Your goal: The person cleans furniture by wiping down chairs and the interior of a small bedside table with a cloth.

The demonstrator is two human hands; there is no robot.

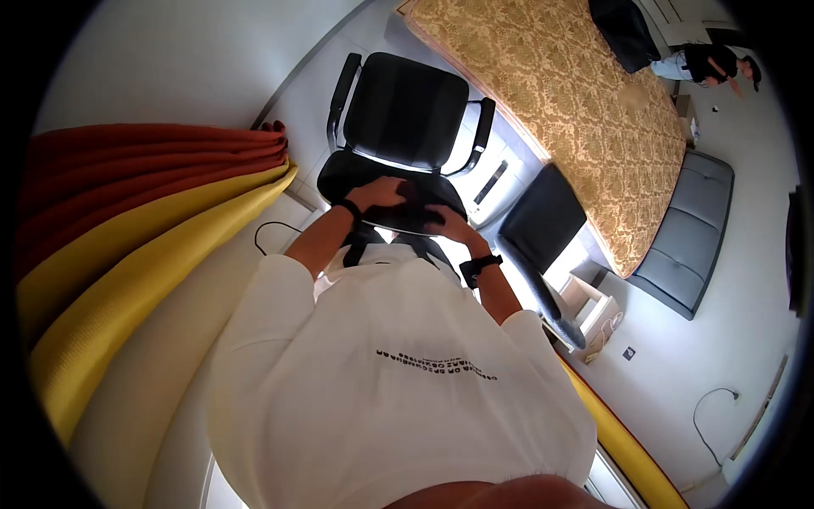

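- left hand sits over the near part of the black armchair, fingers pointing inward and looking loosely bent; can't tell if it has hold of anything, its fingertips melt into the dark
- right hand is just beside it, near the seat's front edge, fingers angled toward the left one; same story, can't say how far open it is or whether it's gripping
- armchair is straight ahead of the person, backrest on the far side, so the seat faces them and both hands can get to it without going around the armrests; my guess on the why, anyway
- second black chair is off to the right, between the armchair and the gold patterned bed; grey headboard stands at the bed's far right end
- small drawer unit is partly hidden behind that second chair; red and yellow curtain hangs on the left, probably bunched to keep the way open
- hard bit: black on black between the hands, so any dark item there would vanish into the seat; legs mostly covered by the white shirt; another person is tiny at upper right, hands too small to read
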